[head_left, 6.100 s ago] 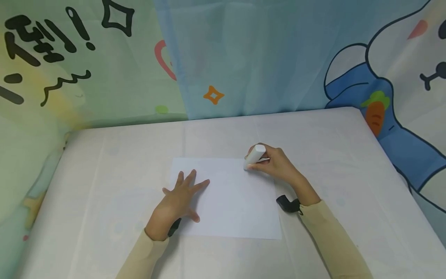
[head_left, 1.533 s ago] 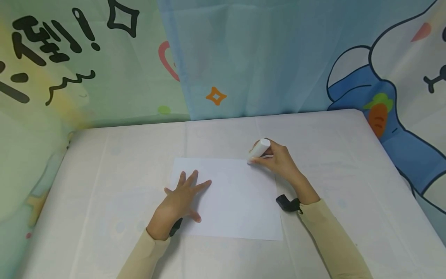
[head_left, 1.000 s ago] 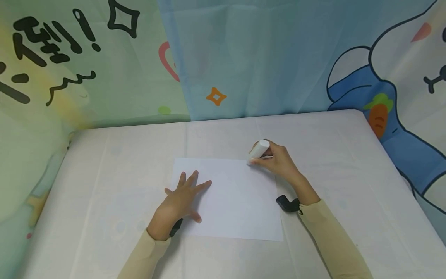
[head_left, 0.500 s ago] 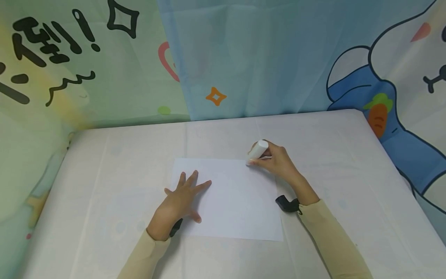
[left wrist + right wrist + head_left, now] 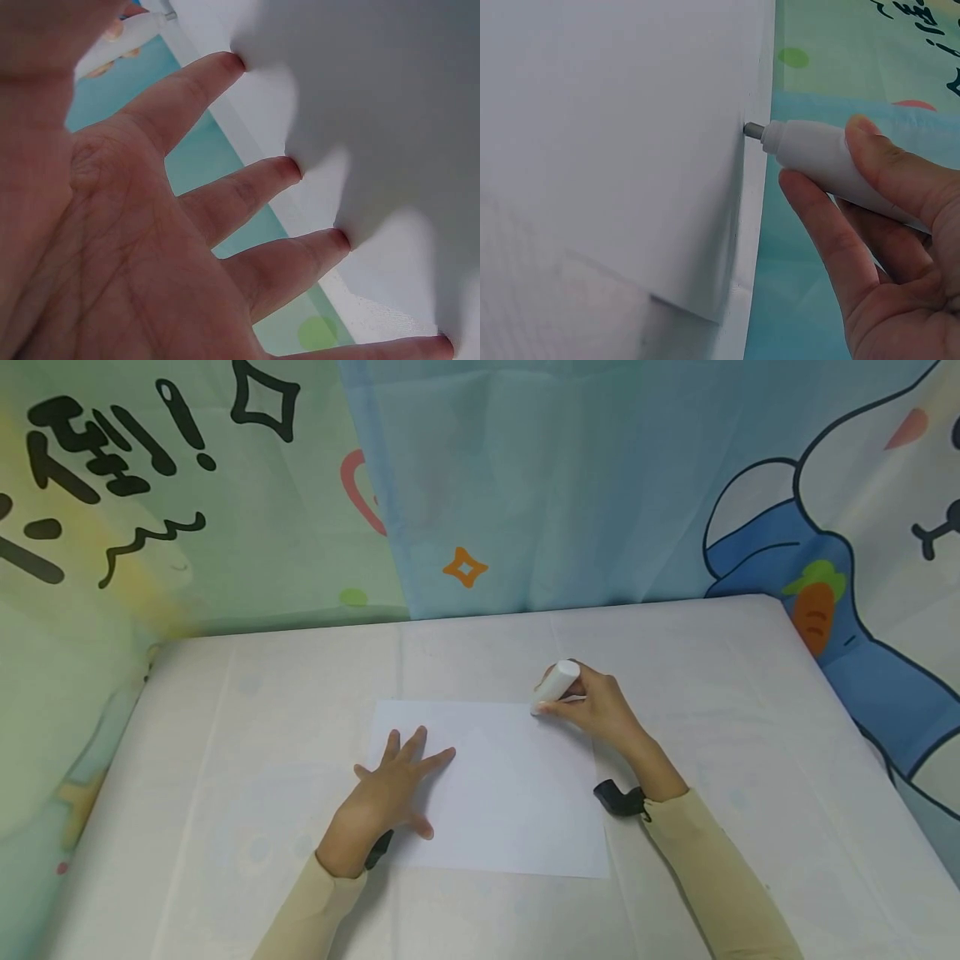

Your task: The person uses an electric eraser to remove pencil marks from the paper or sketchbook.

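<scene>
A white sheet of paper point(image 5: 517, 802) lies on the table. My left hand point(image 5: 378, 802) rests on its left part with fingers spread and straight; in the left wrist view the fingertips point(image 5: 292, 169) touch the sheet. My right hand point(image 5: 603, 710) pinches a thick white pen-shaped tool point(image 5: 557, 683) between thumb and fingers near the paper's far right corner. In the right wrist view the tool point(image 5: 817, 154) ends in a short grey metal tip that meets the paper near its edge. No mark is discernible on the sheet.
A white cloth point(image 5: 262, 693) covers the table. Behind it hangs a printed backdrop point(image 5: 555, 485) in green and blue, with a cartoon figure at right. A black wrist device point(image 5: 621, 798) sits at my right wrist, another point(image 5: 378, 849) at my left.
Over the six seconds my right hand, with the white tool, has shifted slightly towards the paper's far edge. In the last second it has barely moved. My left hand stays in place.
</scene>
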{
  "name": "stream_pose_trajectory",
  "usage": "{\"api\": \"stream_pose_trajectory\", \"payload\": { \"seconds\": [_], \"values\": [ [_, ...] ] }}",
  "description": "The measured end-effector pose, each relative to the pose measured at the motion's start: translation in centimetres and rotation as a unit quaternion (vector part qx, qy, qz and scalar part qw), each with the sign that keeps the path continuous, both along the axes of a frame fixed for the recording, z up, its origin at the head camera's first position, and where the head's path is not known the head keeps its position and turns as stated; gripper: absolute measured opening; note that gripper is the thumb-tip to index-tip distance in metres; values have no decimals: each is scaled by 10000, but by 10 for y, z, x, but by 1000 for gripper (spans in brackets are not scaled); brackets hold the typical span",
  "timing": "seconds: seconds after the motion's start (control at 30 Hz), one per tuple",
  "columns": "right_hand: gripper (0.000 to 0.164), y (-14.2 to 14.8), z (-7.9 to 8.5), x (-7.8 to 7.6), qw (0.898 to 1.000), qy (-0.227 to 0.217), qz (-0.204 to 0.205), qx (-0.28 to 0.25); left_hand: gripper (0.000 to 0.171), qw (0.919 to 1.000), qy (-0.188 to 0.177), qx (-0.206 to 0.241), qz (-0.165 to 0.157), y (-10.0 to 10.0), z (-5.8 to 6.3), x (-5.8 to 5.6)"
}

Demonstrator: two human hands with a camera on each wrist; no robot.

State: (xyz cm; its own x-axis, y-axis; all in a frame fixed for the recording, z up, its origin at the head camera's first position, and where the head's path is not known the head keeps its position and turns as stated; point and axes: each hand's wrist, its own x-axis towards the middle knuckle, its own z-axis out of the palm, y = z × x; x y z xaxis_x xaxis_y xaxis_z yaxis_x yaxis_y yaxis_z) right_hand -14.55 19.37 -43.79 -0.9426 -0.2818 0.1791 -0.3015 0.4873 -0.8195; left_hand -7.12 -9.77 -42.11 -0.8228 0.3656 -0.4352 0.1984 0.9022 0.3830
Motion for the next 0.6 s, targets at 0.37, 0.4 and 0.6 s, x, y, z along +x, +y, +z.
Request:
{"api": "stream_pose_trajectory", "payload": {
  "seconds": [0.37, 0.4, 0.6],
  "values": [
    [39, -1, 1, 3, 9998, -87, 166, 25, 103, 10000, -25, -35, -24, 0, 1, 0],
    [39, -1, 1, 3, 9998, -99, 168, 42, 103, 10000, -22, -44, -33, 0, 1, 0],
    [39, 0, 2, 5, 9996, -186, 173, 101, 103, 10000, 8, -64, -70, 0, 0, 0]
  ]
}}
